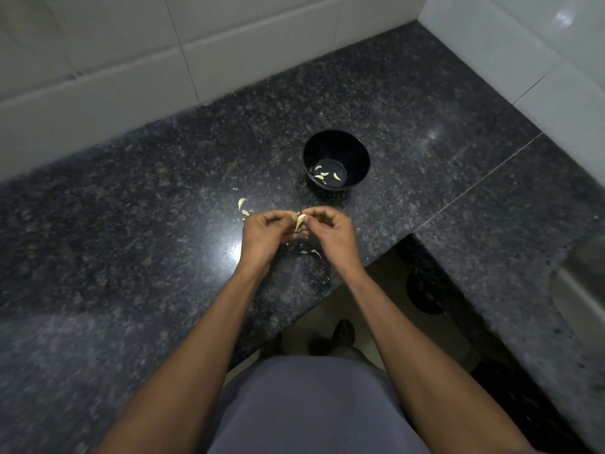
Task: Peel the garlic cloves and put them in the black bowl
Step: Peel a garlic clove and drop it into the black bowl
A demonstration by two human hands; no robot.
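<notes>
A pale garlic clove (300, 221) is pinched between my left hand (265, 234) and my right hand (330, 232), just above the dark granite counter (137, 204). Both hands have curled fingers meeting at the clove. The black bowl (358, 152) stands a little beyond my right hand and holds several peeled cloves (324, 175) at its bottom. Another clove (241, 202) lies on the counter to the left of my left hand, with a second piece partly hidden behind that hand.
Bits of papery garlic skin (314, 252) lie on the counter under and in front of my hands. White tiled walls (131, 54) close the back and right sides. The counter's front edge cuts in near my body, with floor and my foot (343, 332) below.
</notes>
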